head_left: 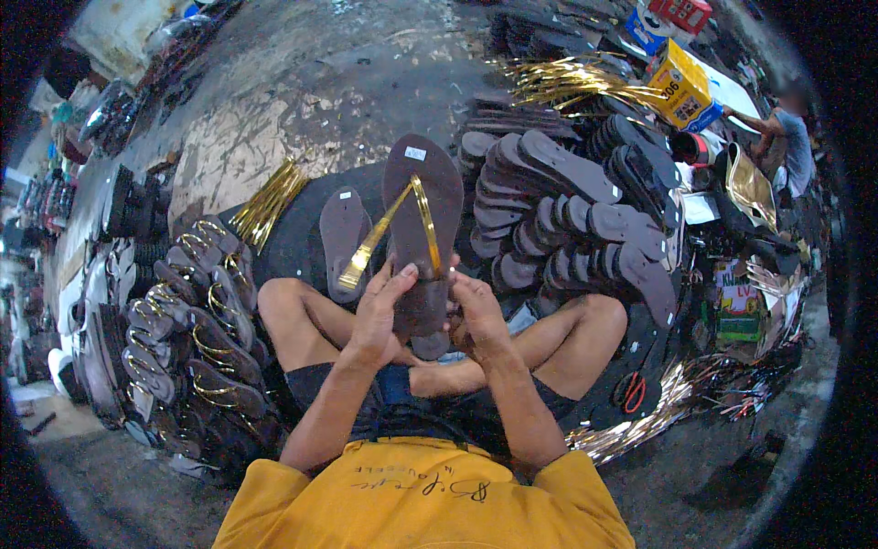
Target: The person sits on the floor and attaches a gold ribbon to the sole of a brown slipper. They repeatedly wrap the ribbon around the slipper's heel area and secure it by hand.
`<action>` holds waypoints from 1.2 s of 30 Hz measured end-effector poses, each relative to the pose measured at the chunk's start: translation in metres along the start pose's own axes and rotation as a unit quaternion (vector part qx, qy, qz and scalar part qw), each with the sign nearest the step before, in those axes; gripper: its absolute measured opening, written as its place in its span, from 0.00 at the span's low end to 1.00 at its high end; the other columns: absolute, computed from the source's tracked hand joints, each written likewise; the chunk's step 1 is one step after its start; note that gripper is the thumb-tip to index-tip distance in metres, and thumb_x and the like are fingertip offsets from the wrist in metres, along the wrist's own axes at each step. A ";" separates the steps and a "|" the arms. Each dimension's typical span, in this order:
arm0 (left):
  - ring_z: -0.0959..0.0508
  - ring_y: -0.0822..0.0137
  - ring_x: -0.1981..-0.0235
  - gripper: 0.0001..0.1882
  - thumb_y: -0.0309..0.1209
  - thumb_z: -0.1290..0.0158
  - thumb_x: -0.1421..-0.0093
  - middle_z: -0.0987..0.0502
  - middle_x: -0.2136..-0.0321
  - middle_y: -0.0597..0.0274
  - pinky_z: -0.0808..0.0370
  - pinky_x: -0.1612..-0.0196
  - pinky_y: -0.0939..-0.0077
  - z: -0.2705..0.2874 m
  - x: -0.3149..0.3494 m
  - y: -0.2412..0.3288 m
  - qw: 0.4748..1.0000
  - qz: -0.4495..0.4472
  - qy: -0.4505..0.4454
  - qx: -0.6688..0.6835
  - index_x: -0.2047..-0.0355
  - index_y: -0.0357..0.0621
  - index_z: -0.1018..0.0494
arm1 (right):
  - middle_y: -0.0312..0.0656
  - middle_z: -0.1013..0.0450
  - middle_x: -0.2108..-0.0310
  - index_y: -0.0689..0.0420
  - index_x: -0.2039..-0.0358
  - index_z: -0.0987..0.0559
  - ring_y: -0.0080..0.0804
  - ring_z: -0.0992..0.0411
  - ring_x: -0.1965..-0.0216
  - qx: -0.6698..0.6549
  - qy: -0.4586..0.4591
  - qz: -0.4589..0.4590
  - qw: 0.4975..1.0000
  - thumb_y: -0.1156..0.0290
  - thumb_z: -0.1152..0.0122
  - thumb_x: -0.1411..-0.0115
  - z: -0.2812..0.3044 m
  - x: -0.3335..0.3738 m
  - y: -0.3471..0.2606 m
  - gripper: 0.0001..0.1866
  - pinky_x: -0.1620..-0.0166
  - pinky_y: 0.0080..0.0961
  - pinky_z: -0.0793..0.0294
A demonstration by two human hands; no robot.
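In front of me a dark brown flip-flop sole (422, 197) stands raised, its toe end away from me and a small white label near the toe. A gold strap forks from the toe hole. Its left branch hangs loose past the sole's edge with a flat wide end, while the right branch runs down along the sole. My left hand (382, 306) grips the left edge, thumb on top. On the opposite edge my right hand (476, 309) closes with thumb and fingers. Another brown sole (345, 240) lies flat to the left, without a strap.
Bare soles (549, 197) are stacked at the right, and gold-strapped flip-flops (197, 334) pile up at the left. Gold strips (270, 203) lie ahead left, more (585, 80) far right. Red-handled scissors (633, 392) rest near my right knee. Another person (788, 146) sits at far right beside a yellow box (681, 87).
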State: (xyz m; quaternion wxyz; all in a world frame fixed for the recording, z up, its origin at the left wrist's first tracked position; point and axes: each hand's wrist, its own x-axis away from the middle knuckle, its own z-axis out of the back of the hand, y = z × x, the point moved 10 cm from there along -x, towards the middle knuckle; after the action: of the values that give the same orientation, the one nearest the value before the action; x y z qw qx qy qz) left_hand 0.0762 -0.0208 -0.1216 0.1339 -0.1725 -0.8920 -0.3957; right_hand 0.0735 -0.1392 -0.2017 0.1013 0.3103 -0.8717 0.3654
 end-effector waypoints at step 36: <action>0.13 0.58 0.48 0.27 0.12 0.39 0.48 0.13 0.50 0.52 0.19 0.43 0.67 -0.041 0.063 0.096 0.658 -0.480 0.188 -0.550 0.45 0.35 0.16 | 0.47 0.17 0.47 0.56 0.49 0.14 0.44 0.14 0.53 0.521 0.075 0.443 0.726 0.87 0.29 0.43 -0.113 0.034 -0.124 0.21 0.53 0.31 0.17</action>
State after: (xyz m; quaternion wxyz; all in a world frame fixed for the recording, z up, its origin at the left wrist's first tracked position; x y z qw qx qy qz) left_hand 0.0629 0.0211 -0.0076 -0.0289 0.3152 -0.4269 -0.8471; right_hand 0.1171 -0.1431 -0.0361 -0.1849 -0.1351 -0.5725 0.7873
